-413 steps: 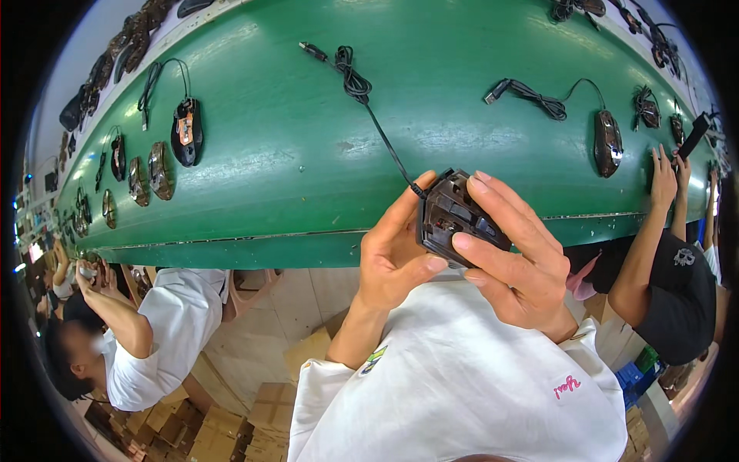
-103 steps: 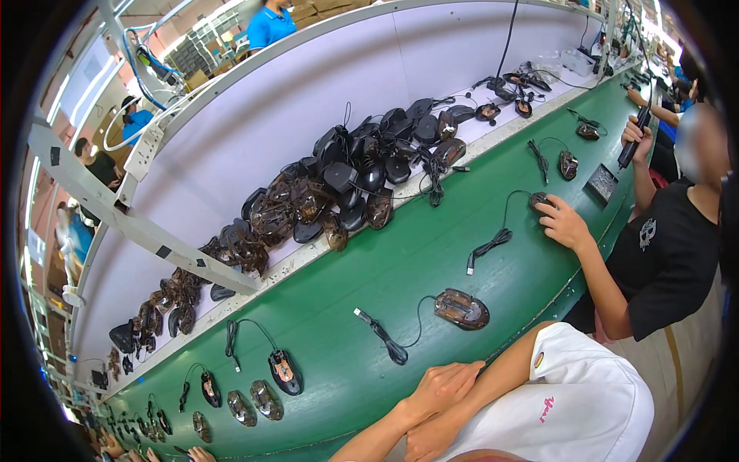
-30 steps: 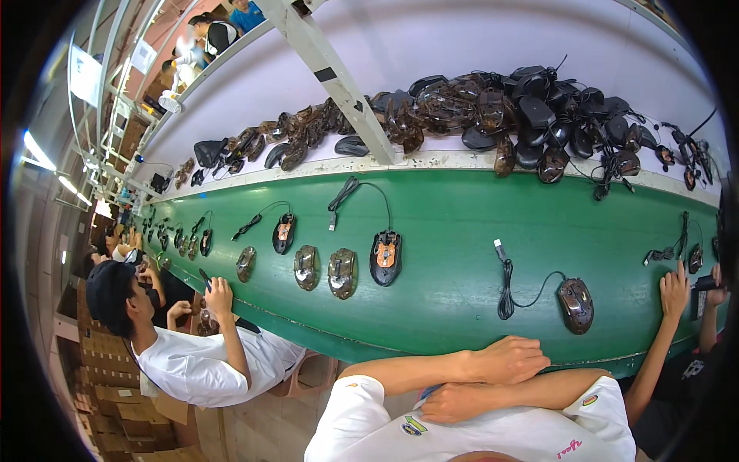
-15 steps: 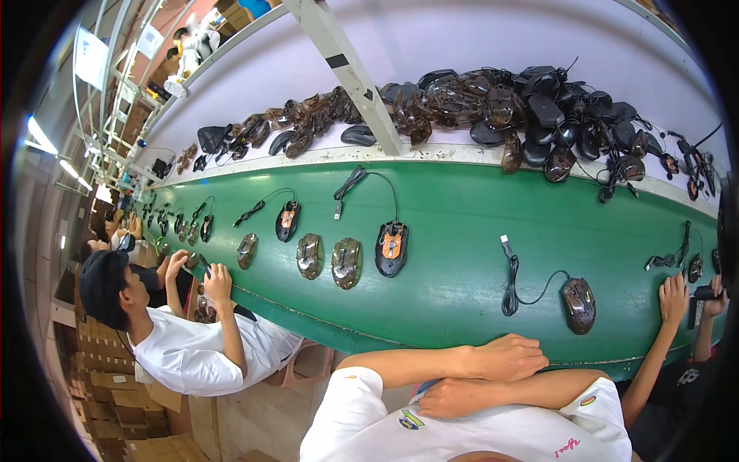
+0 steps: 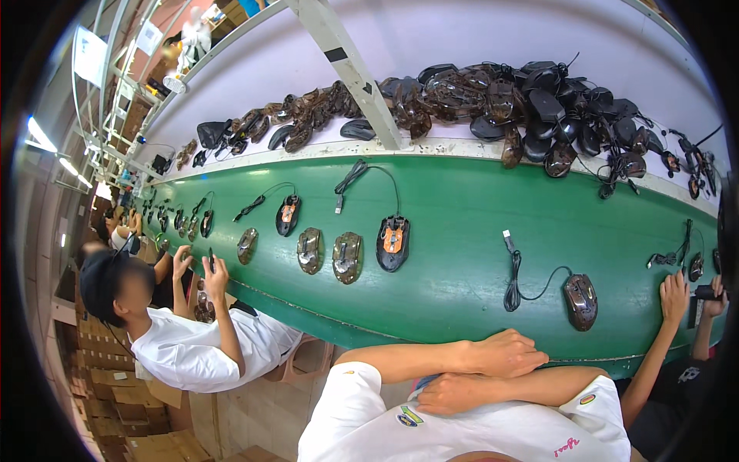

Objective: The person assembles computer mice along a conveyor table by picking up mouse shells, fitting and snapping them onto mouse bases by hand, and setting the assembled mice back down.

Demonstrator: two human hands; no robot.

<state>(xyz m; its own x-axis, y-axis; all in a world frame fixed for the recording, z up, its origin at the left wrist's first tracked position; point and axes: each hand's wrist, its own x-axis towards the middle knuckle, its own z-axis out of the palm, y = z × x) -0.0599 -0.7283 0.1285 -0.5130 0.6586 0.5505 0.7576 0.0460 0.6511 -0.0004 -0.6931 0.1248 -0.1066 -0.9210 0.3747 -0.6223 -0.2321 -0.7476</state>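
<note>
My forearms are crossed at the near edge of the green work surface (image 5: 462, 308). My left hand (image 5: 508, 353) lies at that edge, its fingers curled together and nothing seen in them. Below the left forearm rests my right hand (image 5: 448, 394), also with curled fingers and no object showing. Nearest to my hands is a dark translucent computer mouse (image 5: 580, 302), its bundled black cable (image 5: 513, 286) lying to its left. Further left sit an opened mouse with an orange inside (image 5: 393, 243) and two loose translucent mouse shells, one (image 5: 347, 257) beside the other (image 5: 309, 250).
A pile of mice and shells (image 5: 539, 108) fills the shelf behind a pale ledge, crossed by a slanted white post (image 5: 346, 69). A co-worker in a white shirt (image 5: 200, 346) sits at left. Another person's hand (image 5: 674, 295) is at the right.
The co-worker at left has raised and shifted their hands a little, and their head has turned. My arms stay crossed, and the nearby mice keep their places.
</note>
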